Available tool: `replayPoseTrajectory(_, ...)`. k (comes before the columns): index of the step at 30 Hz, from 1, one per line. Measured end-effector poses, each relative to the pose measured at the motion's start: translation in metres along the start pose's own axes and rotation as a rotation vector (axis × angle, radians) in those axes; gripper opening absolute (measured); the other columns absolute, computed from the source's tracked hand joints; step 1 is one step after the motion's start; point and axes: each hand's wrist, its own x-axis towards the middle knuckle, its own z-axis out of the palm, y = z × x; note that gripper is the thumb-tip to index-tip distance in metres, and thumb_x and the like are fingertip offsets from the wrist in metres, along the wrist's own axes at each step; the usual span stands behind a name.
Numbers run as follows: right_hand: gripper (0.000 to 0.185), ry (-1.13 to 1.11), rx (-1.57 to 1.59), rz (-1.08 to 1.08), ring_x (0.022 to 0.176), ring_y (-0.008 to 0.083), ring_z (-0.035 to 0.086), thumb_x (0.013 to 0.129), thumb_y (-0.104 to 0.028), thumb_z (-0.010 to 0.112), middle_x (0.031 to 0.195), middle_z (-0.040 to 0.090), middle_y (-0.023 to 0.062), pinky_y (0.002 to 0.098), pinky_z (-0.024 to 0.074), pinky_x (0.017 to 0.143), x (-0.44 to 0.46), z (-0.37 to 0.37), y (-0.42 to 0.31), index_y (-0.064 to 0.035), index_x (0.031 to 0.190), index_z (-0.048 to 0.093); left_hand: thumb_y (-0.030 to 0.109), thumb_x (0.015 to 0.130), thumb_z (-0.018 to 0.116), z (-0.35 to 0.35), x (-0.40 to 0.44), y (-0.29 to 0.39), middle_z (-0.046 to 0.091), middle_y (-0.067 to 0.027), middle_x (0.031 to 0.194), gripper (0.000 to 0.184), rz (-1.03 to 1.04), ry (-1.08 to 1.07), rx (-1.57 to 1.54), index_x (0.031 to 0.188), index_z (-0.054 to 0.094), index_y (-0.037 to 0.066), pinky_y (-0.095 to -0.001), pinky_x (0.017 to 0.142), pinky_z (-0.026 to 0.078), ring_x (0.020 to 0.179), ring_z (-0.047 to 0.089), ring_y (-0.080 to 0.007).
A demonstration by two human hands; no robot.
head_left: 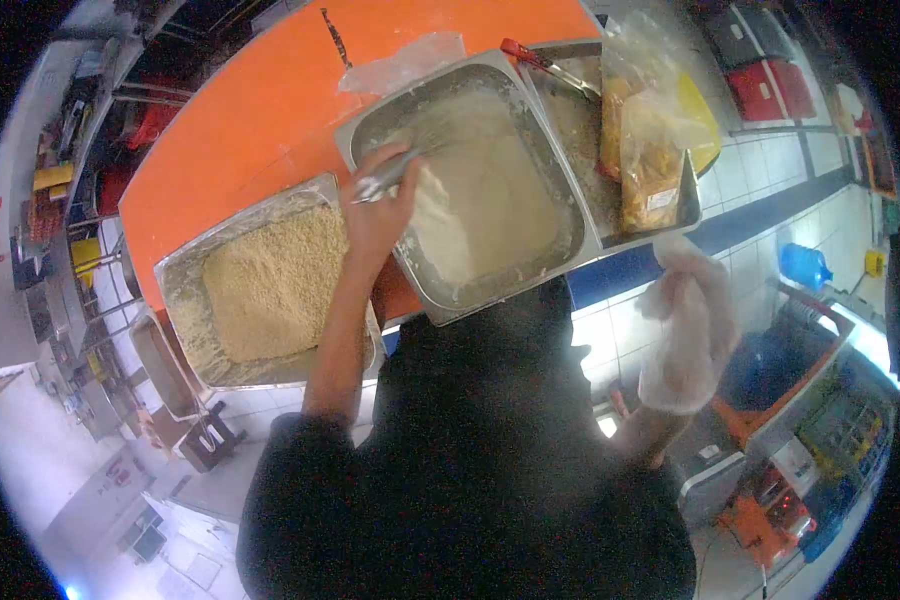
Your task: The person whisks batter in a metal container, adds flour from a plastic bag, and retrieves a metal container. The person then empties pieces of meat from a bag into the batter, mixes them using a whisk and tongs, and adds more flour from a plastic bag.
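My bare left hand (382,215) is closed around the metal handle of a whisk (390,177). Its wires reach into pale, runny batter (500,190) in a deep steel pan (577,222), where they show only faintly. A clear plastic glove covers my right hand (692,325), which hovers off the table's near edge, to the right of the batter pan. Its fingers look loosely bent and apart, with nothing visible in them. Left of the batter stands another steel pan (175,325) heaped with coarse tan crumbs (270,280).
The pans stand on an orange table (240,120). A third steel pan (562,110) on the right holds red-handled tongs (550,68) and a plastic bag of orange-brown food (652,165). Behind the batter pan lies a crumpled clear plastic sheet (405,65).
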Motion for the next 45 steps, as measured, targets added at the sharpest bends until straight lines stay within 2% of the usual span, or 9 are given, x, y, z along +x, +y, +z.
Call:
replayPoseTrajectory(4,0.029,-0.042,-0.071,0.141,0.075,0.0116,0.059,0.094,-0.018,0.055,0.09,0.065,0.0054,0.0261,0.0479,0.069,0.012,-0.017,0.042,0.0008,0.113,0.065,0.01,0.083,0.074,-0.042,-0.017,0.03,0.069,-0.0098,0.08,0.016,-0.14,-0.152,0.174,0.092,0.067,0.0,-0.0317,0.066,0.054,0.071,0.068,-0.0188)
replayPoseTrajectory(9,0.021,-0.117,-0.162,0.076,0.078,0.0118,0.06,0.096,-0.009,0.055,0.095,0.067,0.0056,0.0261,0.0483,0.072,0.02,-0.015,0.062,-0.0013,0.112,0.065,0.008,0.087,0.07,-0.003,-0.04,0.07,0.07,-0.0056,0.083,0.012,-0.767,-0.417,-0.484,0.096,0.067,0.001,-0.0263,0.064,0.053,0.075,0.066,-0.0111)
replayPoseTrajectory(18,0.022,-0.172,-0.266,0.095,0.081,0.0113,0.061,0.095,-0.008,0.056,0.097,0.068,0.0055,0.0271,0.0497,0.072,0.02,-0.025,0.078,-0.0038,0.114,0.065,0.006,0.089,0.069,0.003,-0.016,0.028,0.068,-0.0048,0.08,0.011,-0.33,-0.06,-0.245,0.097,0.066,0.0,-0.0247,0.064,0.052,0.072,0.064,-0.0101)
replayPoseTrajectory(24,0.021,-0.142,-0.201,0.096,0.08,0.0113,0.06,0.095,-0.012,0.056,0.095,0.068,0.0053,0.027,0.0493,0.071,0.018,-0.019,0.092,-0.0049,0.113,0.066,0.006,0.088,0.07,-0.019,-0.031,0.067,0.067,-0.0047,0.079,0.013,-0.657,-0.309,-0.332,0.098,0.066,-0.001,-0.0261,0.064,0.053,0.069,0.063,-0.0099)
replayPoseTrajectory(30,0.021,-0.165,-0.302,0.094,0.08,0.0108,0.061,0.095,-0.013,0.058,0.094,0.068,0.0046,0.0271,0.0488,0.07,0.022,-0.017,0.073,-0.0055,0.113,0.066,0.006,0.089,0.069,0.007,-0.024,0.044,0.067,-0.0071,0.087,0.017,-0.423,-0.132,-0.411,0.104,0.063,-0.001,-0.0236,0.063,0.052,0.071,0.062,-0.0097)
replayPoseTrajectory(32,0.021,-0.137,-0.295,0.075,0.08,0.0107,0.06,0.095,-0.013,0.058,0.093,0.068,0.0048,0.0273,0.0487,0.069,0.021,-0.025,0.082,-0.0055,0.113,0.066,0.005,0.09,0.068,-0.015,-0.029,0.042,0.067,-0.0079,0.088,0.017,-0.544,-0.034,-0.304,0.105,0.062,-0.002,-0.0239,0.063,0.052,0.07,0.063,-0.0108)
replayPoseTrajectory(36,0.021,-0.124,-0.255,0.107,0.079,0.0108,0.06,0.095,-0.012,0.058,0.092,0.068,0.005,0.0271,0.0486,0.069,0.021,-0.028,0.085,-0.0051,0.112,0.067,0.005,0.09,0.067,0.0,-0.035,0.075,0.067,-0.0081,0.088,0.015,-0.707,-0.283,-0.399,0.103,0.063,-0.002,-0.0248,0.064,0.053,0.071,0.065,-0.0127)
replayPoseTrajectory(40,0.02,-0.173,-0.297,0.078,0.078,0.0105,0.06,0.095,-0.013,0.058,0.092,0.069,0.0048,0.027,0.0487,0.07,0.022,-0.023,0.082,-0.005,0.112,0.067,0.005,0.089,0.067,0.02,-0.018,0.048,0.067,-0.0072,0.086,0.014,-0.388,-0.084,-0.316,0.1,0.064,-0.003,-0.0261,0.064,0.055,0.07,0.065,-0.0134)
replayPoseTrajectory(45,0.02,-0.106,-0.251,0.124,0.078,0.0116,0.06,0.095,-0.012,0.057,0.092,0.069,0.005,0.0274,0.0486,0.073,0.019,-0.033,0.085,-0.0049,0.111,0.067,0.009,0.088,0.07,-0.016,-0.035,0.051,0.068,-0.0062,0.083,0.015,-0.717,-0.195,-0.305,0.099,0.066,-0.001,-0.0256,0.063,0.053,0.071,0.064,-0.0111)
